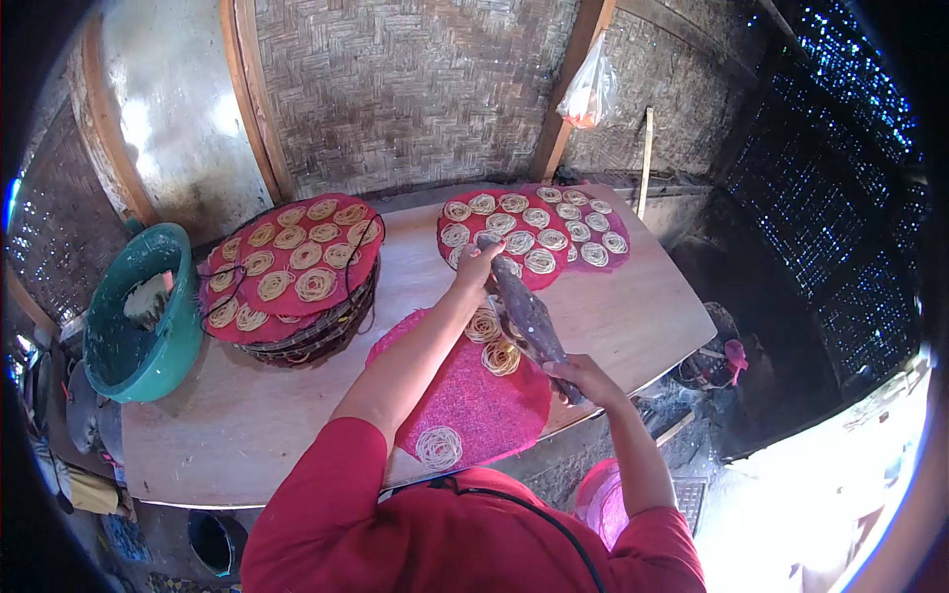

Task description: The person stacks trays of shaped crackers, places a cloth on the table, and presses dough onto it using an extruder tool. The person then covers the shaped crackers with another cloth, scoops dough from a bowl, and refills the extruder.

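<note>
A long, dark wooden hand press slants over the pink mesh cloth nearest me. My left hand is closed around its far end, and my right hand grips its near end. Beneath the press, pale coils of noodle-like strands lie on the cloth, with a yellower coil right under it. One more coil rests at the cloth's near-left edge. The underside of the press is partly hidden.
More coils lie on a red cloth at the table's back right. A dark basket topped with coil-covered cloths stands left, beside a green basin. The wooden table ends close to my body. A plastic bag hangs behind.
</note>
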